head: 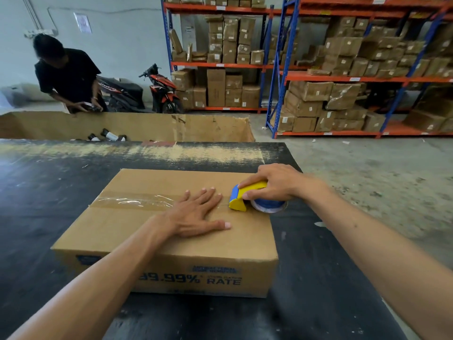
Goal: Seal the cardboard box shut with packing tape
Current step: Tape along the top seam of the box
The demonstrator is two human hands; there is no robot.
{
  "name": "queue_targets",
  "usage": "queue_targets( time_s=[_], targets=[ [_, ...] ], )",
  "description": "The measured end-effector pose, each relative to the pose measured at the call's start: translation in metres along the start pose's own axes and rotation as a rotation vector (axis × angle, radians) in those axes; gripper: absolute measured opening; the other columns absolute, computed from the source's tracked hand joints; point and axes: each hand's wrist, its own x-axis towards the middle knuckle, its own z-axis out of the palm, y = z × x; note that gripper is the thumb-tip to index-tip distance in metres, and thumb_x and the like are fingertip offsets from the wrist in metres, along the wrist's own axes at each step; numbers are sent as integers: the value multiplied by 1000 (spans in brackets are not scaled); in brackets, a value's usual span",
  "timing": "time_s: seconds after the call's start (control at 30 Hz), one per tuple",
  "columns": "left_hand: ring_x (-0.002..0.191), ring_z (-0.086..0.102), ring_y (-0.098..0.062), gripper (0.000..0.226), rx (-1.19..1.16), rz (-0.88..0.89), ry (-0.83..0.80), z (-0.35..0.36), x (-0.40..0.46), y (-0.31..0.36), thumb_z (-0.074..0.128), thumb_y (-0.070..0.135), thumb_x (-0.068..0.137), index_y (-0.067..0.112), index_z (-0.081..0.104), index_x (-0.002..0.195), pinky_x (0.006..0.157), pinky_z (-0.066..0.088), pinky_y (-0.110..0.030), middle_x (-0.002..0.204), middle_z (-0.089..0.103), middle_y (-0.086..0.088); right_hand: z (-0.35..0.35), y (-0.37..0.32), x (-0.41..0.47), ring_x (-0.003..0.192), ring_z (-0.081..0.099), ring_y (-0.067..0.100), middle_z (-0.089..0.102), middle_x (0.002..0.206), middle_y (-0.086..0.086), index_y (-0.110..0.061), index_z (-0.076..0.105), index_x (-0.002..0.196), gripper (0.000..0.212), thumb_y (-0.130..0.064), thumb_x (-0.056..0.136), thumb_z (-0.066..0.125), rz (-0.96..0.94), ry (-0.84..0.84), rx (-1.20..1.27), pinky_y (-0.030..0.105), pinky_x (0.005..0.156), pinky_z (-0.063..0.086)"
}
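1. A worn black table (61, 192), scuffed pale along its far edge, stands on a concrete floor in a storeroom; blue-and-orange racks (343, 77) hold brown cartons, and a red scooter (163, 89) is parked by the wall.
2. Beyond the table sits a large open carton (152, 126); a person in black (67, 74) bends over it.
3. The flat cardboard box (152, 231) lies on the table, flaps closed, its long axis running left to right.
4. Glossy, wrinkled clear tape (132, 201) follows the centre seam along that axis.
5. The left hand (196, 214) presses flat on the seam, fingers spread.
6. The right hand (277, 185) grips a yellow-and-blue tape dispenser (247, 198) at the box's right end.
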Motion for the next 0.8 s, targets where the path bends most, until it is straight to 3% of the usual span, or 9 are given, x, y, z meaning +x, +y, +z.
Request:
queue_targets(
  time_s=[0.07, 0.2, 0.47, 0.67, 0.8],
  targets=[
    [152, -5, -20, 117, -57, -84, 3, -5, -1, 9, 17, 97, 67, 27, -3, 158, 120, -2, -58, 165, -9, -2, -2, -9, 4, 95, 47, 11, 44, 86, -19, -66, 56, 123, 44, -81, 82, 49, -7, 1, 20, 32, 78, 34],
    [150, -17, -33, 117, -115, -156, 68, 12, 5, 29, 15, 102, 61, 37, -9, 155, 114, -12, -66, 164, -17, -6, -5, -9, 2, 91, 49, 10, 47, 85, -19, -66, 56, 123, 46, -82, 81, 50, -27, -14, 30, 31, 72, 34],
    [151, -15, -32, 115, -91, -162, 77, 18, 9, 21, 13, 102, 61, 39, -4, 156, 114, -10, -66, 166, -13, -4, -6, 16, -12, 87, 50, 8, 51, 92, -14, -77, 53, 111, 38, -87, 75, 50, 0, -42, 125, 31, 72, 36],
    [150, -16, -32, 111, -79, -126, 77, 17, 8, 19, 14, 100, 66, 37, -6, 156, 114, -11, -67, 164, -17, -6, 5, 54, -57, 85, 52, 7, 54, 94, -6, -65, 57, 121, 41, -72, 81, 59, 108, 12, 228, 24, 68, 33],
    [150, -16, -27, 117, -31, -74, 105, 12, 14, 33, 13, 99, 68, 26, -3, 158, 118, -12, -58, 164, -15, -12, 13, 58, -56, 85, 51, 6, 53, 95, -4, -61, 59, 125, 45, -72, 81, 60, 113, 25, 243, 24, 69, 33]
  ],
)
